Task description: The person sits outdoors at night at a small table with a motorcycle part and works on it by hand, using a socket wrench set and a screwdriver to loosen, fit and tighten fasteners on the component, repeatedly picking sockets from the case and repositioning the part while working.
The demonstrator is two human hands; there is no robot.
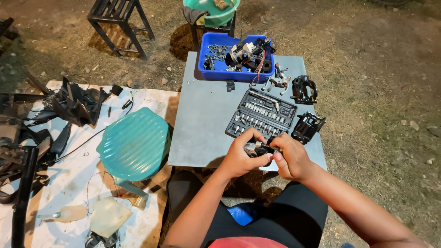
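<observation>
My left hand (240,156) and my right hand (290,158) meet over the near edge of a grey table (202,119). Between them they grip a small metal and black part (258,148), mostly hidden by the fingers. Just beyond my hands lies an open black socket set case (261,115) with rows of shiny sockets. Two black bracket-like parts (308,126) (303,89) rest to the right of the case.
A blue bin (209,69) of mechanical parts sits at the table's far edge. A teal plastic stool (134,143) stands left of the table. Black plastic panels (69,106) lie on a white sheet (69,183). Dirt ground surrounds everything, with a dark metal stand (118,23) behind.
</observation>
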